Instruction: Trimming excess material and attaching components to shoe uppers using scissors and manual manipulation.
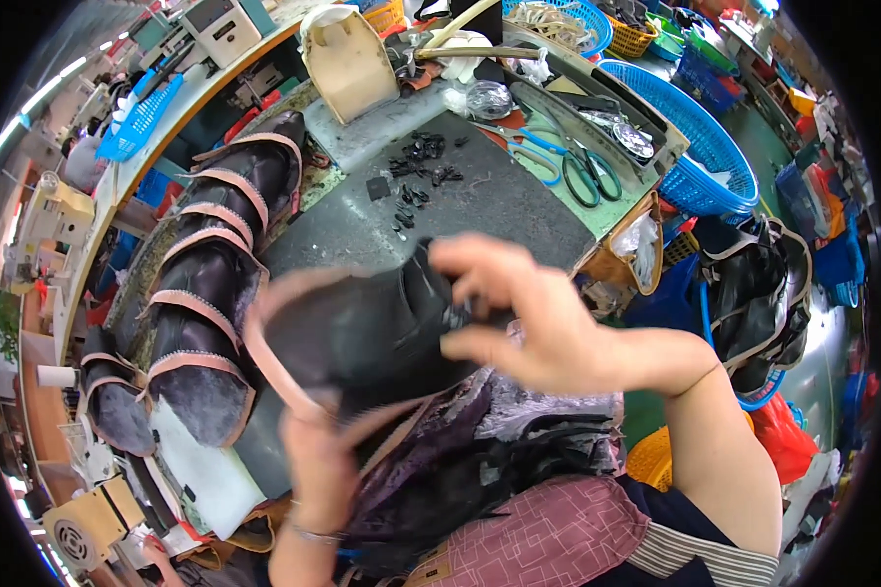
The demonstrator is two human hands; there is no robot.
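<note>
A black leather shoe upper (347, 338) with a pale pink edge is held up between my two hands, over the near side of the worktable. My left hand (318, 465), blurred, grips its pink edge at the lower left. At the other end, my right hand (548, 318) has thumb and fingers curled around the narrow black part; the fingertips are partly hidden. Just beneath lie more black pieces with purplish fuzzy lining (519, 445), across my lap. Beyond the upper, small black scraps (426, 161) are scattered on a dark board (343, 215).
A row of nested black uppers (201, 318) lines the table's left side. Dark green-handled scissors (592, 176) and blue-handled scissors (533, 152) lie at the back right. A blue basket (695, 132) stands beyond them; more black uppers (754, 293) are piled at the right.
</note>
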